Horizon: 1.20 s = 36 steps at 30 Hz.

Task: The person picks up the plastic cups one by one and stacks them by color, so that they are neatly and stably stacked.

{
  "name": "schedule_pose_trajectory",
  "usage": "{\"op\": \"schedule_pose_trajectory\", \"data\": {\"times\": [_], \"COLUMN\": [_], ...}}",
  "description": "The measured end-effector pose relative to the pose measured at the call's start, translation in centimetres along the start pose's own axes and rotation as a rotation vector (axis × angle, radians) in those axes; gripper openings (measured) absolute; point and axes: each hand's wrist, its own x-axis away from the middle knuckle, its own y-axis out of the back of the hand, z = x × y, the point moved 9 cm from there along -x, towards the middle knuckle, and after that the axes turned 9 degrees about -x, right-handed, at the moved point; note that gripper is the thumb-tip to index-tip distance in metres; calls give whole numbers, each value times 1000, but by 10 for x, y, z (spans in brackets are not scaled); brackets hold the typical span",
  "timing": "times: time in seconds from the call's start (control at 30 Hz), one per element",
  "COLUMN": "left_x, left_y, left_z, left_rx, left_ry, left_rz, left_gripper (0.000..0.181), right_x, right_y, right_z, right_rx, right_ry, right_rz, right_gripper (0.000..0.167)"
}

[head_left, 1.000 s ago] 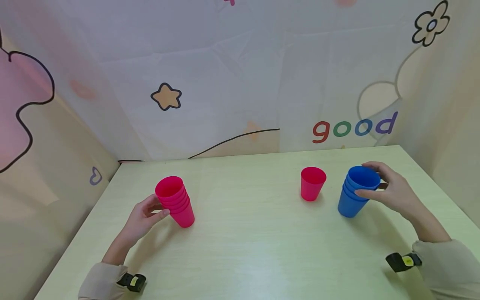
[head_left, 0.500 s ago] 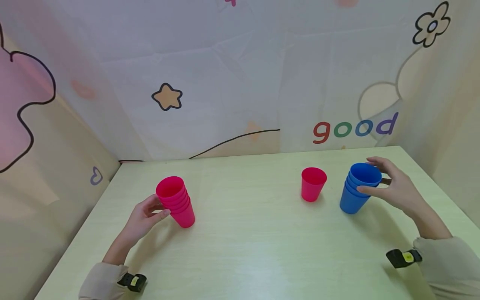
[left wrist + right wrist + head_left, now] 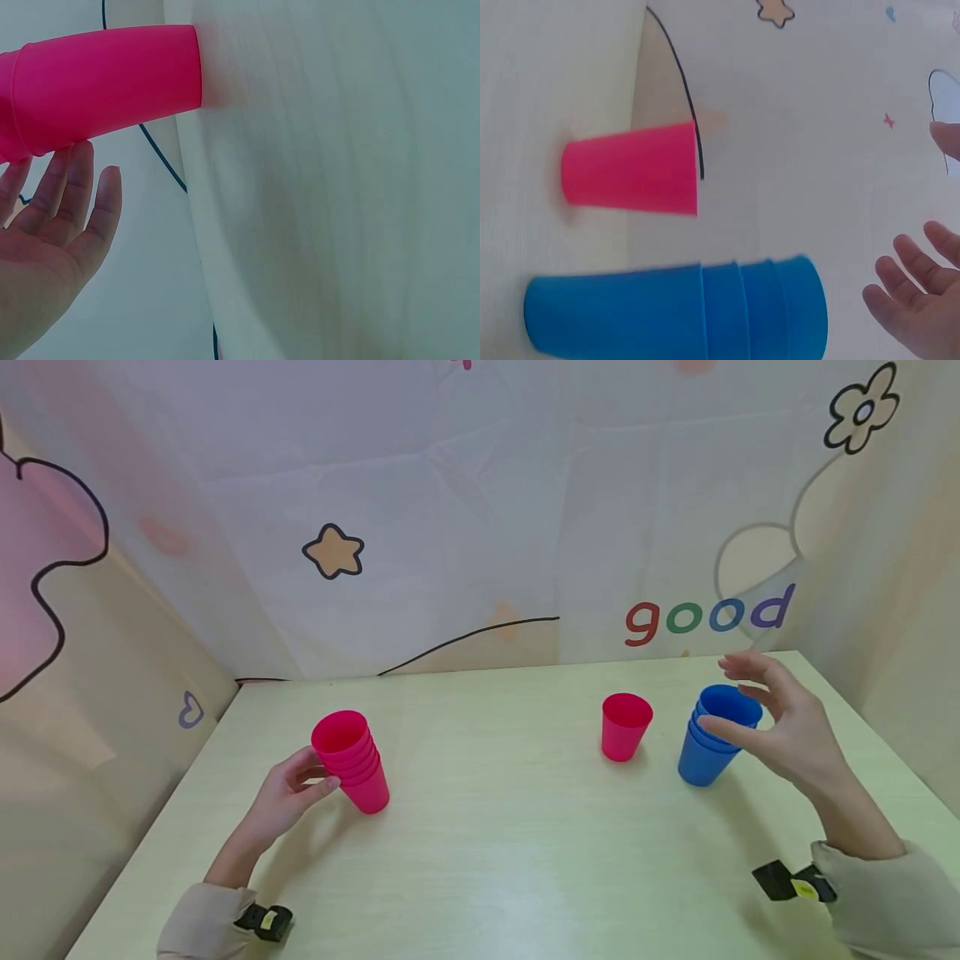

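Note:
A nested stack of pink plastic cups [image 3: 363, 777] stands on the left part of the table. My left hand [image 3: 281, 797] holds its left side near the upper rims, thumb in front and fingers behind; the left wrist view shows fingertips [image 3: 81, 154] against the cups. Over on the right is a stack of blue cups [image 3: 703, 760], upright on the table. Just above and right of its rim, my right hand [image 3: 798, 735] is spread with thumb and fingers apart. In the right wrist view a gap separates the fingers [image 3: 900, 289] from the blue stack.
One pink cup [image 3: 624, 735] stands alone just left of the blue stack. The pale wooden table [image 3: 487, 827] meets a printed cloth backdrop [image 3: 450, 527] at its rear edge. Cloth also hangs along both sides.
My right hand has let go of the blue cups and risen slightly above them. The blue stack was shifted a little away from me earlier. My left hand and the pink stack have stayed put.

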Motion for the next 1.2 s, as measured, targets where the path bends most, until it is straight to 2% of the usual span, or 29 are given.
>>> {"op": "schedule_pose_trajectory", "data": {"times": [0.33,0.5,0.67,0.8,1.0,1.2], "left_x": [0,0,0,0,0,0], "left_y": [-1,-1,0,0,0,0], "left_z": [1,-1,-1,-1,-3,-2], "left_rx": [-3,5,-1,-4,-6,-4], "left_ry": [2,-7,-17,-16,-25,-26], "left_rz": [0,-2,-8,-8,-8,-10], "left_gripper": [45,45,45,45,44,43], "right_x": [9,14,17,19,16,9], "right_y": [-41,-61,-76,-84,-89,-97], "right_z": [-3,-11,-24,-32,-42,-54], "right_rx": [-31,-64,-96,-84,-47,-47], "right_ry": [-42,-62,-134,-192,-232,-284], "right_rz": [76,86,67,52,8,15], "right_gripper": [74,73,78,85,88,93]}}
